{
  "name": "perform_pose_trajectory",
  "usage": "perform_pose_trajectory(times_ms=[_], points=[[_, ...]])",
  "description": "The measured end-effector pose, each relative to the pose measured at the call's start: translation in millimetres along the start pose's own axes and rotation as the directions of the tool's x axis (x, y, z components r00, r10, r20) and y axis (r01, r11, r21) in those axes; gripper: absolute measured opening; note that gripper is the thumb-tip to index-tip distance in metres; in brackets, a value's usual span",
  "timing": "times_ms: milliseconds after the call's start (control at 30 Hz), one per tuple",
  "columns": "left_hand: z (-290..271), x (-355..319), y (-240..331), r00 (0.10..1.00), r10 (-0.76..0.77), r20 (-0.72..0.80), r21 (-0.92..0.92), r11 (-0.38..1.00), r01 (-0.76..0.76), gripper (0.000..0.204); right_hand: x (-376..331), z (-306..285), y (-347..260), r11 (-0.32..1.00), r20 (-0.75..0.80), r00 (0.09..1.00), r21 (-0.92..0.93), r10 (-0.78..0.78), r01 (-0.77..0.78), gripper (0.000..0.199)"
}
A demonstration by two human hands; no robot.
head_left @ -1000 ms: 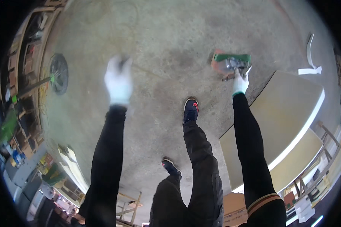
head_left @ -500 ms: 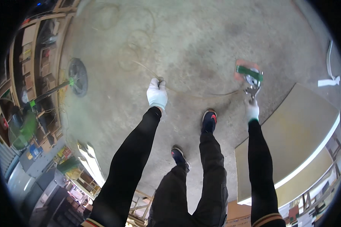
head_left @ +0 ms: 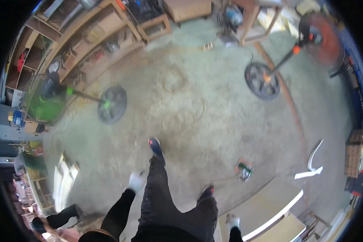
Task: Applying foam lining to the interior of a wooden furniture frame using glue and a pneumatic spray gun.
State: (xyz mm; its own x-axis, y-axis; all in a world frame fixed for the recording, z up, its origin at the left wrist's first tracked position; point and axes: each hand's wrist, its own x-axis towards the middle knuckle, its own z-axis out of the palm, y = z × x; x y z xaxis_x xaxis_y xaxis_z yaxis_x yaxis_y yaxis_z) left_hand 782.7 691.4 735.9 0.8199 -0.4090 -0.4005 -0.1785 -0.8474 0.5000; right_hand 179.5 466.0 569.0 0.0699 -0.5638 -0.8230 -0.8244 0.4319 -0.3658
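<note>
My left hand [head_left: 136, 182], in a white glove with dark fingertips, hangs beside my left leg over the concrete floor. Its fingers look loosely apart, with nothing visible in them. Low on the right, my gloved right hand [head_left: 232, 221] is above a large pale board [head_left: 258, 207]; blur hides how its fingers are set. On the floor beyond that board lies a small green and silver tool [head_left: 244, 169] with a reddish base, apart from both hands. Thin pale hose [head_left: 170, 123] lies in loops on the floor ahead of my feet.
A green standing fan [head_left: 107, 105] is at left, an orange one [head_left: 263, 80] at far right. Wooden shelves [head_left: 88, 38] line the left wall. A bent white strip [head_left: 309, 173] lies at right, pale pieces [head_left: 63, 179] at left. A wooden stand [head_left: 252, 24] is at the back.
My right hand has left the tool, which stays on the floor. My left hand has let go of the hose. Both hands are lower, and the view has lifted toward the room's back.
</note>
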Motion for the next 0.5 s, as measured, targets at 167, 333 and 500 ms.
perform_pose_trajectory(times_ms=[167, 333, 500], points=[[-134.4, -63.5, -167.5, 0.953, -0.290, -0.089, 0.065, 0.953, 0.296, 0.046, -93.1, 158.1, -55.4, 0.982, -0.004, 0.997, -0.172, -0.075, 0.073, 0.027], [-250.8, 73.3, -161.2, 0.975, 0.024, -0.221, 0.051, 0.999, -0.013, 0.043, -155.0, 290.0, -267.6, 0.976, 0.136, 0.967, 0.045, -0.216, 0.212, 0.028], [-337.4, 262.3, -16.4, 0.860, 0.223, -0.459, -0.117, 0.944, -0.307, 0.023, -137.4, 241.8, -345.4, 0.978, 0.026, 0.988, 0.149, -0.155, 0.149, 0.028]])
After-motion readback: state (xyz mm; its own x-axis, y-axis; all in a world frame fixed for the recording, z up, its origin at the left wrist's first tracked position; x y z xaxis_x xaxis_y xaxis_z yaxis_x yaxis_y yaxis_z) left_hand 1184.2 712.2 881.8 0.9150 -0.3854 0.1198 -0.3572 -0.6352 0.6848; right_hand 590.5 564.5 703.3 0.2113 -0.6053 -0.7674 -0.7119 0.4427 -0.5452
